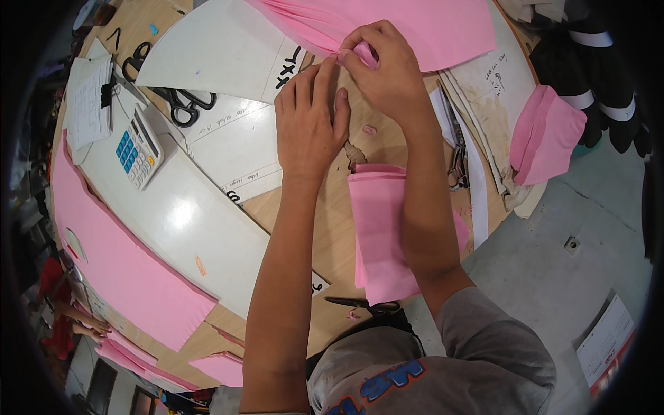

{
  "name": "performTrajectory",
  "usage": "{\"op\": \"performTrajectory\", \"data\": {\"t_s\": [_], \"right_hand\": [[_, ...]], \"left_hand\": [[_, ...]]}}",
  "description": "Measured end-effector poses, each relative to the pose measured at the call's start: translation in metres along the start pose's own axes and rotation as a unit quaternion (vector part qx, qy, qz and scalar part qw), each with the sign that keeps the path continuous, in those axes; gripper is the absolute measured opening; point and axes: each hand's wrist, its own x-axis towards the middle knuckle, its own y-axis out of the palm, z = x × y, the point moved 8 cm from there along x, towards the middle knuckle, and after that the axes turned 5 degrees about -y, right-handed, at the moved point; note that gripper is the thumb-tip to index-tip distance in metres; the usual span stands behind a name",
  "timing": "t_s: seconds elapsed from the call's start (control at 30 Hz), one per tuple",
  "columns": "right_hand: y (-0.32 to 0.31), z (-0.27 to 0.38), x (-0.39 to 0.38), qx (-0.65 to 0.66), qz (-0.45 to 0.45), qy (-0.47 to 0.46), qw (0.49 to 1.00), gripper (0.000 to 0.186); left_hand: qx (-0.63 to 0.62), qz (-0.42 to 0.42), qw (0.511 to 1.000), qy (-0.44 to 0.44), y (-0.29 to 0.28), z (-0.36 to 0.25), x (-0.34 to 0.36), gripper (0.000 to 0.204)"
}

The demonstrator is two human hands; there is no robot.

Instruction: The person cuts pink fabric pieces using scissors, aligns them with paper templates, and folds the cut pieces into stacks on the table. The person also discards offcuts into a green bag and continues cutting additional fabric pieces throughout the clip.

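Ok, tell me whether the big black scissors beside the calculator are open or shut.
Shut. The black scissors lie flat on the white sheet, handle loops side by side; the blade end is hidden under a white pattern piece.

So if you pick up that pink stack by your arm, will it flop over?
Probably, yes. The pink stack looks like thin cut fabric layers, so it would likely droop and feel light. Its edge already overhangs the wooden table, so a push might slide layers apart or off. The right hand pinches similar pink material that bends easily.

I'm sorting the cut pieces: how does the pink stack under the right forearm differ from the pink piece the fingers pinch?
The pink stack lies flat, partly under the forearm; the pinched pink piece is lifted at its edge by the right hand. The stack looks narrow and rectangular, the pinched piece wide and curved. Both are the same pink.
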Motion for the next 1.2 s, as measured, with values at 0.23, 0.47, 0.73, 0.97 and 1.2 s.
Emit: {"op": "performTrajectory", "data": {"t_s": [0.23, 0.47, 0.73, 0.97, 1.2], "right_hand": [[0.000, -0.001, 0.001, 0.016, -0.003, 0.005, 1.000, 0.010], [0.001, -0.006, 0.001, 0.013, -0.014, 0.015, 1.000, 0.009], [0.000, -0.001, 0.005, 0.020, -0.048, -0.012, 0.999, 0.006], [0.000, -0.002, 0.001, -0.024, -0.016, 0.001, 1.000, 0.012], [-0.001, 0.000, -0.001, -0.003, 0.007, -0.020, 1.000, 0.015]], "left_hand": [[0.002, -0.003, 1.000, -0.002, -0.001, 0.001, 0.000, 0.050], [0.009, -0.002, 1.000, -0.002, 0.000, 0.000, 0.000, 0.051], [0.004, -0.006, 1.000, -0.001, -0.001, -0.001, 0.000, 0.050], [0.003, -0.007, 1.000, 0.003, 0.000, -0.001, -0.001, 0.051], [0.015, -0.014, 1.000, 0.000, -0.001, 0.000, -0.001, 0.054]]}}
